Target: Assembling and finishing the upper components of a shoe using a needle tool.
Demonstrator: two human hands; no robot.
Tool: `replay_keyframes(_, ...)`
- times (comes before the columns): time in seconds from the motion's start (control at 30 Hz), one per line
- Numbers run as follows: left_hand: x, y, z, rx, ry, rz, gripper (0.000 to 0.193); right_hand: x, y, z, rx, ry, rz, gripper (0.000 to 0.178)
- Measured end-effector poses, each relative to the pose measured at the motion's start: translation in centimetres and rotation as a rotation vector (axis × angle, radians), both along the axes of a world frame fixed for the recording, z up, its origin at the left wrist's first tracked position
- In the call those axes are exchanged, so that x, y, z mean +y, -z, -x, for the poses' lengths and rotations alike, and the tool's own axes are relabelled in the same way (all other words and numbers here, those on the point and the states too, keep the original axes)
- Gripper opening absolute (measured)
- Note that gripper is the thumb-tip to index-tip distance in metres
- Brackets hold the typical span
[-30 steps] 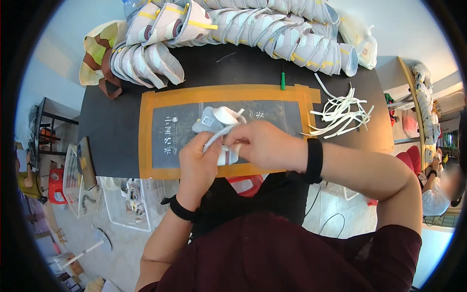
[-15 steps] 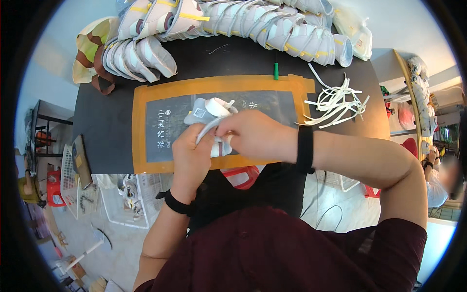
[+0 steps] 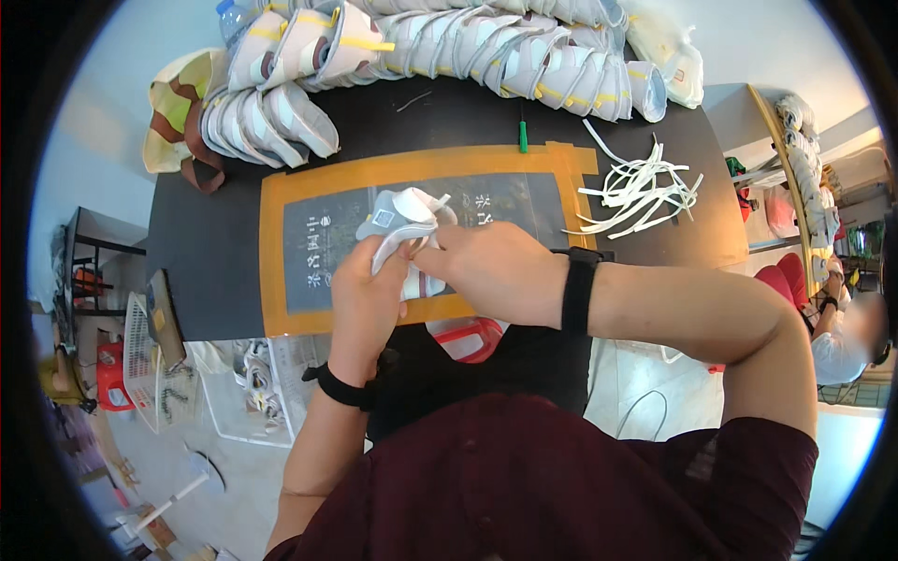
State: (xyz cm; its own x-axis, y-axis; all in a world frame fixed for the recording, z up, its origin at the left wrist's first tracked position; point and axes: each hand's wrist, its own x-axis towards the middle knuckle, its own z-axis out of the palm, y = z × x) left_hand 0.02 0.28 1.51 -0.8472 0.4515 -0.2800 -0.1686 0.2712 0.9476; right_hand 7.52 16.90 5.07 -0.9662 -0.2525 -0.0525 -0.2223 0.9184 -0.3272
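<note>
Between my hands is a grey and white shoe upper (image 3: 400, 217), held over the taped mat (image 3: 505, 201) on the dark table. My left hand (image 3: 363, 292) grips its near left edge, thumb on top. The fingers of my right hand (image 3: 496, 271) are closed at the upper's opening on the right, their tips partly hidden by the fabric. Whether a lace or strip is pinched in them cannot be made out. A loose heap of white laces (image 3: 645, 187) lies to the right, and a green-handled tool (image 3: 523, 137) lies beyond the mat.
Rows of nested shoe uppers (image 3: 468, 47) line the table's far side, beside a yellow and brown bag (image 3: 178, 112). White plastic baskets (image 3: 245, 432) stand on the floor at left. A red stool (image 3: 468, 341) shows under the table. Another person (image 3: 837, 351) sits at far right.
My right hand has shifted slightly down and right, its wrist turning. The upper's near edge now folds open more widely between my hands. The whole view has shifted slightly.
</note>
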Motion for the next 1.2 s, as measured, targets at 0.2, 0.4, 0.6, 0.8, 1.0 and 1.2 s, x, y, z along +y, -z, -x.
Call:
replay_keyframes(0.2,-1.3,-0.5,0.1,-0.026,0.062,-0.111,0.027,1.1,0.8,-1.8,-0.036,0.125,0.236,0.036)
replay_keyframes(0.4,-1.7,-1.3,0.8,-0.113,0.096,-0.099,0.027,1.0,1.9,-1.9,0.072,0.183,0.446,0.027)
replay_keyframes(0.6,-2.0,-0.5,0.4,-0.121,0.076,-0.126,0.026,0.8,0.1,-1.8,-0.014,0.182,0.419,0.028)
replay_keyframes(0.8,-1.5,0.0,0.6,-0.061,0.092,-0.163,0.025,2.2,0.7,-0.1,-0.082,0.126,0.551,0.024)
replay_keyframes(1.0,-1.3,-0.3,1.3,-0.018,0.146,-0.019,0.022,2.4,0.9,1.2,-0.337,0.205,0.670,0.023)
replay_keyframes(1.2,-1.1,0.0,1.9,0.226,0.263,0.095,0.021,1.2,1.7,0.0,-0.157,0.183,0.475,0.021)
